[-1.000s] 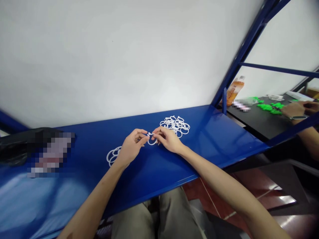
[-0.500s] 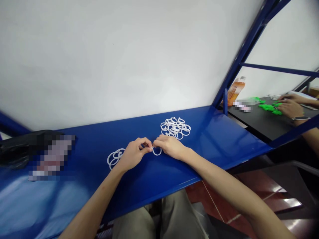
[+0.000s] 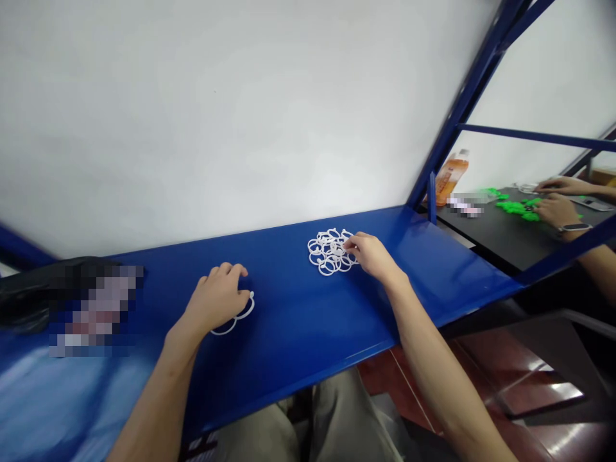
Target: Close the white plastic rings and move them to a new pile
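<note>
A blue metal shelf (image 3: 298,321) lies before me. My left hand (image 3: 216,300) rests over a small group of white plastic rings (image 3: 240,313) on the left, fingers curled on them. My right hand (image 3: 373,255) has reached to the right edge of a heap of several white rings (image 3: 330,251) at the back, with thumb and fingers pinched on one ring there.
A black bag (image 3: 29,289) lies at the far left. Right of a blue post, a black table (image 3: 500,234) holds an orange bottle (image 3: 450,176) and green parts (image 3: 517,208). Another person's hands (image 3: 558,202) work there. My knees show below the shelf edge.
Both hands held one ring together in the middle. Now they have parted: the left moved left to the small group with the ring, the right reached back to the heap.
</note>
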### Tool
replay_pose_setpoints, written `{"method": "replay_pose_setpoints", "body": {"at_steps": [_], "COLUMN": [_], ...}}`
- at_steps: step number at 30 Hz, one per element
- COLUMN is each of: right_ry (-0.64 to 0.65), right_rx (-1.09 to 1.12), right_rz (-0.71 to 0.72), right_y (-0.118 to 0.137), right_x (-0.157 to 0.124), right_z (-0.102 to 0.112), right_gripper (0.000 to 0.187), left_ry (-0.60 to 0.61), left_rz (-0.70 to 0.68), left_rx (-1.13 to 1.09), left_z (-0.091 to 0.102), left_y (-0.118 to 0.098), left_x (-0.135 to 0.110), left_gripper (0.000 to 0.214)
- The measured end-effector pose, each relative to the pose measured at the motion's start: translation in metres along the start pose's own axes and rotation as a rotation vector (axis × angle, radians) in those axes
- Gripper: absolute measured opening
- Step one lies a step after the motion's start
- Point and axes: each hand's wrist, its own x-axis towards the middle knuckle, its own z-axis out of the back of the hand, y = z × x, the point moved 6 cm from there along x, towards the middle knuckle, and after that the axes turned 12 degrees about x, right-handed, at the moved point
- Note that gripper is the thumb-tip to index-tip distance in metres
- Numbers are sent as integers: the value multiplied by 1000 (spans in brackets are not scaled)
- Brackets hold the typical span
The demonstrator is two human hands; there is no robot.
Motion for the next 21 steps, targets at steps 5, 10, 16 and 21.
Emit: {"method": "replay_pose_setpoints", "body": {"at_steps": [5, 10, 16, 21], "right_ry": [3, -50, -140, -34], "right_rx": [7, 1, -41, -28], "right_rz": [-52, -32, 64, 277], "right_y": [2, 6, 25, 75], "right_x": [-1, -2, -2, -10], "right_z": [-2, 1, -2, -37], "right_gripper": [17, 17, 9, 12], "left_ry": [71, 140, 77, -42], "left_rz": [-13, -111, -175, -187], "left_rx": [-59, -178, -130, -246], "left_z": [-4, -2, -5, 5], "left_y": [3, -4, -10, -20], "left_x": [0, -3, -2, 2], "left_gripper": [31, 27, 14, 15]}}
